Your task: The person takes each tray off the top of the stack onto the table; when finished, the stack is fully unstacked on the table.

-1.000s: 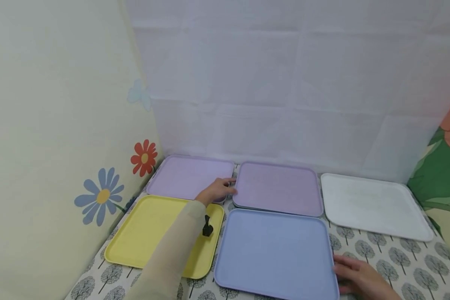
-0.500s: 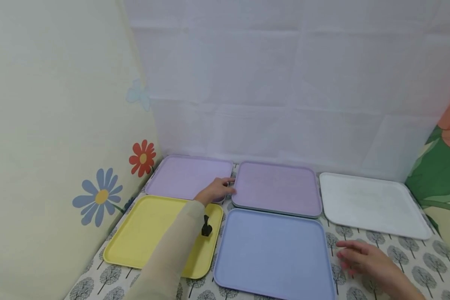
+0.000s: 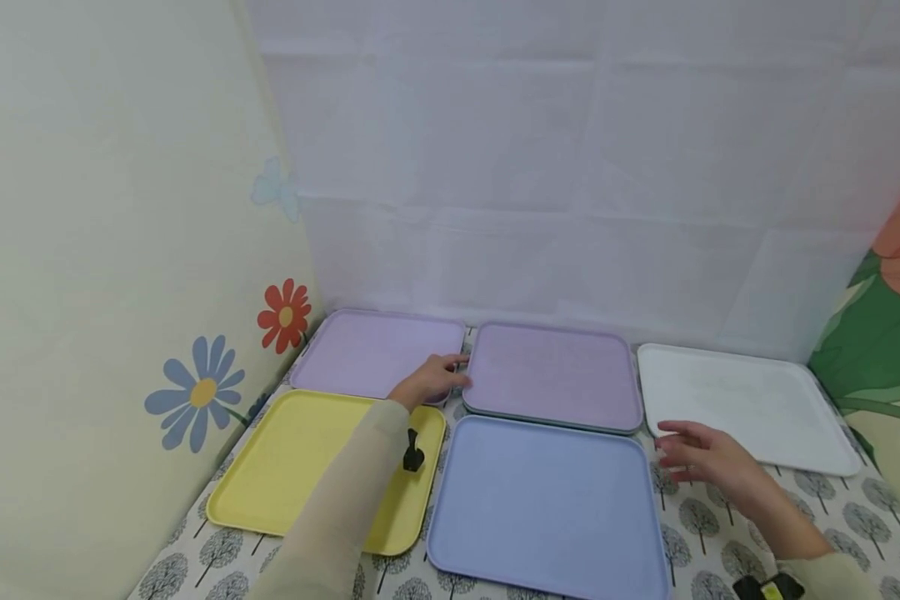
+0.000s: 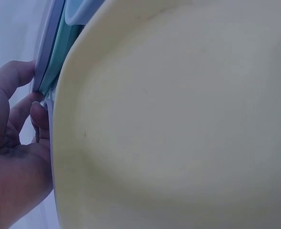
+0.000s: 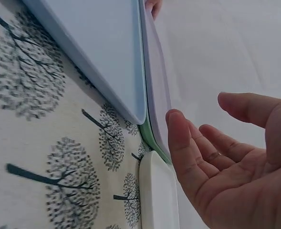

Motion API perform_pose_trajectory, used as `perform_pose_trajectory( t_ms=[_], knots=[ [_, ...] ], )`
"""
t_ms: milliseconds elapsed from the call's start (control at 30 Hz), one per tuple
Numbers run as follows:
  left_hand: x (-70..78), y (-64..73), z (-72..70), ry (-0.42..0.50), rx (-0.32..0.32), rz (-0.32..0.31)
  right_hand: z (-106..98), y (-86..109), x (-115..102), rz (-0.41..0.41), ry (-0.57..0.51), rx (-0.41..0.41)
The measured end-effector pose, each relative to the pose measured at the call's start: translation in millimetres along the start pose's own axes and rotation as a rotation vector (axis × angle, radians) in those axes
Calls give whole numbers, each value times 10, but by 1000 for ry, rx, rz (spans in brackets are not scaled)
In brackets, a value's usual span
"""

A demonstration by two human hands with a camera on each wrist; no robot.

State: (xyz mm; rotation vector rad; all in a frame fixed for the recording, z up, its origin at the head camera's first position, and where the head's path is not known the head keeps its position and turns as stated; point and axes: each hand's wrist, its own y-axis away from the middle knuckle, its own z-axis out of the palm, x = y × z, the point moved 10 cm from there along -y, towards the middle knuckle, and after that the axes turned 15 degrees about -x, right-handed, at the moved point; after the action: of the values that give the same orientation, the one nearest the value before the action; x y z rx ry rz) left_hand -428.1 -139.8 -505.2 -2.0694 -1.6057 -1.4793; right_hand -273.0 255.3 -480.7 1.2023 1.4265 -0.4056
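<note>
My left hand [image 3: 432, 381] touches the left rim of the middle purple tray [image 3: 555, 375]. In the left wrist view its thumb [image 4: 21, 76] meets that rim, and a fingertip lies by the green tray [image 4: 61, 52] stacked underneath. My right hand [image 3: 708, 458] hovers with loosely bent fingers, overlapping the near-left corner of the white tray [image 3: 750, 400] in the head view, and holds nothing. To its left lies the blue tray [image 3: 547, 508], in front of the purple one. In the right wrist view, its fingers [image 5: 181, 148] are apart from the trays.
Another purple tray [image 3: 382, 350] lies at the back left. A yellow tray [image 3: 285, 467] sits in front of it, partly under my left sleeve [image 3: 345, 492]. Tree-patterned cloth [image 3: 742, 558] covers the table. A white cloth backdrop [image 3: 495, 167] stands behind the trays.
My right hand has left the blue tray's right edge and moved up and away, towards the white tray. My left hand has stayed at the purple tray's rim.
</note>
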Motion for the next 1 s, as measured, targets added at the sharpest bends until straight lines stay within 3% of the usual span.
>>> perform_pose_trajectory(
  t_ms=[300,500,1000],
  knots=[
    [-15,-29,-4,-16,-2,-2,-171,-266,-137,-60,64,55],
    [-39,-37,-7,-10,-2,-11,-262,-456,-179,-74,50,68],
    [-46,-40,-13,-20,2,-1,-512,-894,-90,11,70,172]
  ],
)
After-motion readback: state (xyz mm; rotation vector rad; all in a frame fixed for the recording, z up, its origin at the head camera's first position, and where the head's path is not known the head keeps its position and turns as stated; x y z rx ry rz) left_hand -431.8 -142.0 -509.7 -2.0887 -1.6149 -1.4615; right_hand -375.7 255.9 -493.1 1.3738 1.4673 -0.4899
